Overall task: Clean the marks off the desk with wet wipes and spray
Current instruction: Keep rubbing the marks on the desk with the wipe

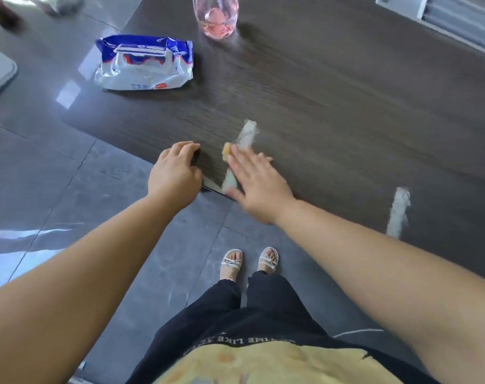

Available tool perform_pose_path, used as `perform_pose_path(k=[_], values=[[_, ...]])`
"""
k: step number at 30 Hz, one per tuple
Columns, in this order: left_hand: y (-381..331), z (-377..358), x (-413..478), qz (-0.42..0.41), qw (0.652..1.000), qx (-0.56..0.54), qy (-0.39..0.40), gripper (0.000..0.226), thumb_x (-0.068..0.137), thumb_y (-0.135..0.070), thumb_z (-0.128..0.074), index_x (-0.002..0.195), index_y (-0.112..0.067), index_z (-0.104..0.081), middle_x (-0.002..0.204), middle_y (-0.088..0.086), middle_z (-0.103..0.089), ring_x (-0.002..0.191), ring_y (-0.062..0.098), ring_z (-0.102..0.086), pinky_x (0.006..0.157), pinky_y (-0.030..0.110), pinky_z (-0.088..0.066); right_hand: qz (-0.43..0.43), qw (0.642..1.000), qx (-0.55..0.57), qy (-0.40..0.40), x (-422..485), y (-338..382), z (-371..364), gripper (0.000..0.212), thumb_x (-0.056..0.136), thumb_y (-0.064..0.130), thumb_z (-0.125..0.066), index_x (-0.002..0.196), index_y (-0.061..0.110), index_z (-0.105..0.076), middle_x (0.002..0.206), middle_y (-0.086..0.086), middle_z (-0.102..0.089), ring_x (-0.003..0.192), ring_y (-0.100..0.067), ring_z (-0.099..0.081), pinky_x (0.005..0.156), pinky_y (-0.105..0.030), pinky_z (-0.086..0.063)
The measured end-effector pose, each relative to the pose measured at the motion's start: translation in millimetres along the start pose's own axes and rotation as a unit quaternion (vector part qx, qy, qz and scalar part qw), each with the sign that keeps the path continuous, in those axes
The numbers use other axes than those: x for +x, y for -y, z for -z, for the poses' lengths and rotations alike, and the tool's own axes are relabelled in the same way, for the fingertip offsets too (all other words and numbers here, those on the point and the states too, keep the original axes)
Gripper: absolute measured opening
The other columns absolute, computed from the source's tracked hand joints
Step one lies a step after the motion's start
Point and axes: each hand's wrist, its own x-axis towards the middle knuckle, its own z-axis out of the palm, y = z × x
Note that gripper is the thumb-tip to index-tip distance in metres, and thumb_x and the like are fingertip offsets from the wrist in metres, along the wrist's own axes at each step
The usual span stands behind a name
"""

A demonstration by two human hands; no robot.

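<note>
On the dark wood-grain desk [332, 87], my right hand [256, 180] lies flat with straight fingers, pressing a crumpled, yellowish wet wipe [228, 162] onto the surface; the hand is motion-blurred. A white streak mark [246, 133] runs up from under the wipe. A second white streak [398, 212] lies further right near the front edge. My left hand [174, 171] rests on the desk's near corner, fingers curled over the edge. A blue-and-white wet wipe pack [144, 63] lies at the desk's left side. The pink spray bottle [217, 19] stands behind it at the far side.
The desk's corner and front edge run diagonally from the left down to the right. Glossy grey floor tiles [55, 167] lie below, with my feet in white sandals [249, 261] by the edge. A white-framed vent-like object [451, 20] sits at the far right.
</note>
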Motion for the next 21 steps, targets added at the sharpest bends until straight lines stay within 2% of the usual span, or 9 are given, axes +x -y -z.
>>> perform_pose_path(k=[2, 4, 7, 9, 11, 14, 17, 19, 21], values=[[1, 2, 0, 0.002, 1.000, -0.010, -0.003, 0.050, 0.088, -0.012, -0.044, 0.138, -0.016, -0.041, 0.146, 0.002, -0.036, 0.133, 0.024, -0.030, 0.107, 0.033, -0.027, 0.152, 0.987, -0.044, 0.037, -20, 17, -10, 0.072, 0.091, 0.056, -0.015, 0.150, 0.015, -0.005, 0.159, 0.000, 0.001, 0.146, -0.020, 0.003, 0.116, -0.033, 0.008], [1, 3, -1, 0.005, 1.000, -0.016, 0.002, 0.050, 0.088, -0.013, -0.044, 0.138, -0.017, -0.040, 0.147, 0.002, -0.035, 0.134, 0.024, -0.029, 0.107, 0.033, -0.028, 0.196, 0.978, -0.057, 0.037, -22, -8, -4, 0.071, 0.090, 0.057, -0.009, 0.149, 0.019, -0.003, 0.156, 0.007, 0.005, 0.144, -0.013, 0.007, 0.115, -0.031, 0.007], [-5, 1, 1, 0.018, 1.000, -0.021, 0.007, 0.050, 0.089, -0.014, -0.044, 0.138, -0.017, -0.039, 0.146, 0.002, -0.034, 0.134, 0.025, -0.026, 0.108, 0.033, -0.026, 0.043, 0.999, -0.022, 0.001, 8, -69, 19, 0.073, 0.091, 0.058, -0.011, 0.151, 0.016, -0.004, 0.156, 0.004, 0.007, 0.145, -0.017, 0.006, 0.119, -0.038, -0.001], [-10, -2, 3, 0.028, 1.000, -0.013, -0.003, 0.049, 0.088, -0.016, -0.045, 0.137, -0.018, -0.040, 0.144, 0.003, -0.036, 0.133, 0.027, -0.026, 0.107, 0.035, -0.026, -0.122, 0.992, 0.019, -0.028, 37, -96, 39, 0.067, 0.098, 0.049, -0.020, 0.151, 0.011, -0.003, 0.159, -0.004, 0.004, 0.146, -0.023, 0.003, 0.118, -0.040, -0.002], [-18, -5, 7, 0.045, 0.999, 0.001, -0.014, 0.048, 0.088, -0.018, -0.045, 0.136, -0.020, -0.041, 0.143, 0.002, -0.037, 0.132, 0.028, -0.026, 0.106, 0.038, -0.025, -0.192, 0.980, 0.030, -0.050, 59, -85, 44, 0.067, 0.100, 0.046, -0.022, 0.150, 0.009, -0.002, 0.159, -0.007, 0.005, 0.146, -0.025, 0.004, 0.118, -0.040, -0.001], [-31, -7, 15, 0.077, 0.997, -0.001, -0.024, 0.046, 0.089, -0.022, -0.044, 0.135, -0.024, -0.042, 0.141, 0.000, -0.038, 0.132, 0.026, -0.025, 0.106, 0.040, -0.022, 0.012, 0.999, -0.017, -0.036, 58, -33, 26, 0.072, 0.095, 0.055, -0.021, 0.150, 0.010, -0.009, 0.159, -0.008, -0.004, 0.146, -0.027, -0.004, 0.117, -0.039, -0.003], [-45, -7, 26, 0.098, 0.994, -0.011, -0.054, 0.041, 0.092, -0.025, -0.041, 0.132, -0.024, -0.046, 0.139, 0.002, -0.041, 0.131, 0.026, -0.028, 0.107, 0.039, -0.020, 0.205, 0.977, -0.064, 0.011, 37, -32, 23, 0.075, 0.088, 0.058, -0.016, 0.149, 0.014, -0.020, 0.157, -0.003, -0.018, 0.145, -0.024, -0.016, 0.116, -0.037, -0.007], [-53, -7, 36, 0.102, 0.993, -0.023, -0.062, 0.039, 0.093, -0.025, -0.040, 0.132, -0.022, -0.046, 0.139, 0.003, -0.042, 0.129, 0.026, -0.031, 0.106, 0.037, -0.022, 0.156, 0.986, -0.060, -0.015, 53, -77, 37, 0.071, 0.091, 0.057, -0.017, 0.150, 0.018, -0.014, 0.158, 0.001, -0.012, 0.146, -0.022, -0.011, 0.118, -0.039, -0.005], [-63, -6, 46, 0.097, 0.993, -0.035, -0.057, 0.039, 0.093, -0.025, -0.039, 0.132, -0.021, -0.046, 0.139, 0.003, -0.041, 0.129, 0.027, -0.031, 0.106, 0.037, -0.024, 0.001, 0.999, -0.030, -0.042, 78, -133, 58, 0.066, 0.097, 0.052, -0.023, 0.151, 0.016, -0.008, 0.159, -0.001, -0.003, 0.146, -0.022, -0.004, 0.119, -0.041, -0.007]])
